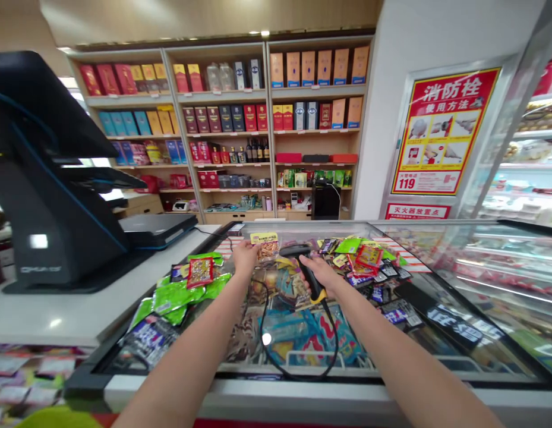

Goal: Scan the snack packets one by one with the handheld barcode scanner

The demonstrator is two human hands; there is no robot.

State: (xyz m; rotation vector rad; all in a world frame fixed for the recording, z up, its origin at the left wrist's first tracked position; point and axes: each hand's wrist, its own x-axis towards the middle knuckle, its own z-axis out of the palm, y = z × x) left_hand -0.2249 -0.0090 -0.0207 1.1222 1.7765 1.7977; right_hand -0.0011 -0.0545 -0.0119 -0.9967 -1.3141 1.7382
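My right hand (pixel 318 273) is wrapped around the handle of a black and yellow barcode scanner (pixel 309 276), its head turned to the left. A black cable (pixel 262 333) loops from the scanner's base across the glass top. Between the fingers of my left hand (pixel 245 257) is the edge of a clear snack packet with a yellow header (pixel 267 244), in front of the scanner's head. Green, red and black snack packets (pixel 177 295) lie left of my left arm. Another heap of snack packets (pixel 369 261) lies to the right of my right hand.
The glass-topped freezer (pixel 302 386) holds bagged goods under its lid. A dark checkout terminal (pixel 66 178) stands on the white counter (pixel 57 315) at left. Shelves (pixel 269 119) of boxes and bottles line the back wall. A red sign (pixel 445 131) hangs at right.
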